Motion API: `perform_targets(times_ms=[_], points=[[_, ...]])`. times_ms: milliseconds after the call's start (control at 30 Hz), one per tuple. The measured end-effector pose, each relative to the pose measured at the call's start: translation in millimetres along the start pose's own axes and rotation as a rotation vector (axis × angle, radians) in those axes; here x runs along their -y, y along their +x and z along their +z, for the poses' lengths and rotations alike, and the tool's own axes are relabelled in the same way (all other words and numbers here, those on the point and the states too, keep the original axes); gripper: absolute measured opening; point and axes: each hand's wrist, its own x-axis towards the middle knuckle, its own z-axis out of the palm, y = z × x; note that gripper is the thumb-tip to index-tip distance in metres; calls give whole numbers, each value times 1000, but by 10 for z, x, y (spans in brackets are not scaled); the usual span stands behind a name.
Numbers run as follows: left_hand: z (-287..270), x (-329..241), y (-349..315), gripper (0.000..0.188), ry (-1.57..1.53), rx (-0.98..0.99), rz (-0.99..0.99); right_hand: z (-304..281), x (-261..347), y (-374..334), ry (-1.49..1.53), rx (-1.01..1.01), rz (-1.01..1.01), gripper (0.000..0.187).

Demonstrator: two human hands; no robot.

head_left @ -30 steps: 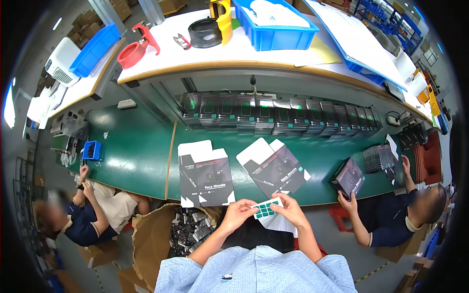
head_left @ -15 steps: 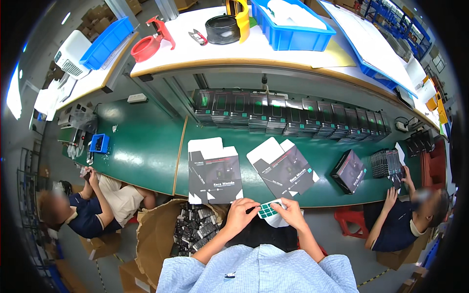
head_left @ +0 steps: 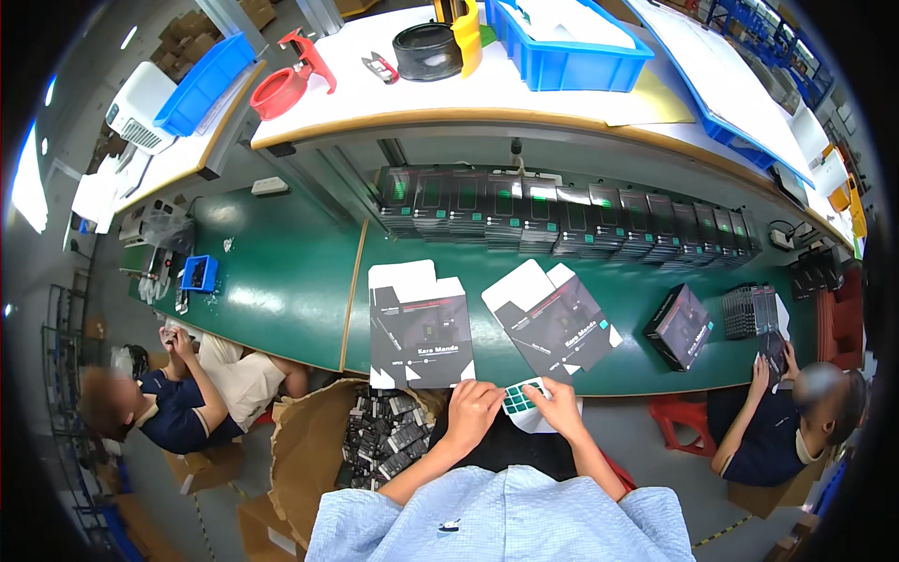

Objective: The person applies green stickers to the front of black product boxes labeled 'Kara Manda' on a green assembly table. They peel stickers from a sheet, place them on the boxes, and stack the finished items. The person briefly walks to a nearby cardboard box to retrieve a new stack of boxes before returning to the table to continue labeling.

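Over the near edge of the green table, my right hand (head_left: 560, 409) grips a white sheet of green square stickers (head_left: 518, 399), its thumb lying on the sheet's face. White backing paper (head_left: 536, 421) hangs below the stickers. Close by the sheet's left edge, my left hand (head_left: 474, 412) is closed with its fingertips pinched together. Whatever may be between those fingertips is too small to make out. Just beyond my hands lie two flattened, dark printed cartons with white flaps, a left one (head_left: 421, 337) and a tilted right one (head_left: 552, 323).
Stacks of black boxes (head_left: 562, 220) line the table's back, under a white shelf (head_left: 356, 112). A closed dark carton (head_left: 681, 328) stands at right. An open cardboard box (head_left: 309, 450) of small black packages (head_left: 384, 440) sits below left. Co-workers sit at left (head_left: 187, 403) and right (head_left: 777, 421).
My left fingertips have drawn together into a tighter pinch beside the sticker sheet. The whole view has shifted slightly. The right co-worker's hands now hold a dark box apart from the stack.
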Motion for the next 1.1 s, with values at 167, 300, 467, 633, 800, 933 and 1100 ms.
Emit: perform_targets(times_ms=[167, 300, 467, 633, 800, 933, 1100], points=[[121, 90, -88, 8, 0, 5, -12, 70, -113, 37, 5, 4, 16, 21], [157, 317, -66, 7, -111, 24, -99, 140, -508, 144, 21, -88, 36, 21], [362, 1428, 36, 9, -203, 181, -420, 78, -976, 190, -43, -76, 95, 22], [442, 1783, 270, 7, -210, 376, -322, 5, -936, 37, -67, -75, 155, 24], [533, 1923, 390, 6, -149, 520, -307, -31, -1072, -49, -22, -128, 152, 26], [578, 2001, 416, 6, -167, 599, -378, -49, -1049, -78, 6, -120, 179, 27], [602, 2043, 442, 7, -102, 653, -380, -47, -959, -82, -7, -116, 184, 26]])
